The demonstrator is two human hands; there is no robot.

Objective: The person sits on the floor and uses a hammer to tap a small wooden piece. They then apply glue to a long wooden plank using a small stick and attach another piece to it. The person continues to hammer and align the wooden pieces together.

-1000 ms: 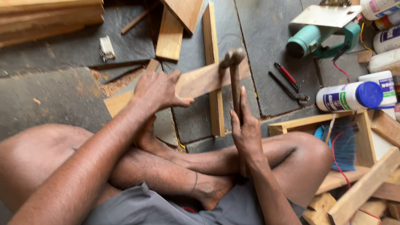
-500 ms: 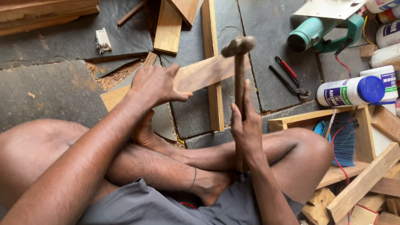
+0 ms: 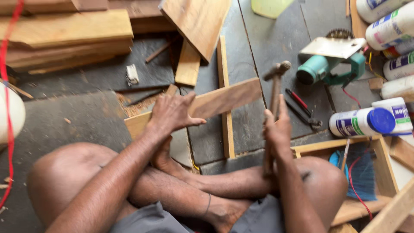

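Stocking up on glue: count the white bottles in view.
5 for certain, all at the right edge: two at the top, two mid-edge, one blue-capped bottle lying by the wooden frame. More may be out of frame.

There is one view only, from a camera worn on the person's head. It looks steeply down, almost straight, past the crossed bare legs to the dark stone floor (image 3: pixel 267 56) in front of the seated body. It sits close: both forearms enter from the bottom edge and fill the lower half. The far floor lies toward the top edge, where the stack of pale wooden planks (image 3: pixel 64 34) shows at upper left and the teal electric circular saw (image 3: pixel 327 64) at upper right.
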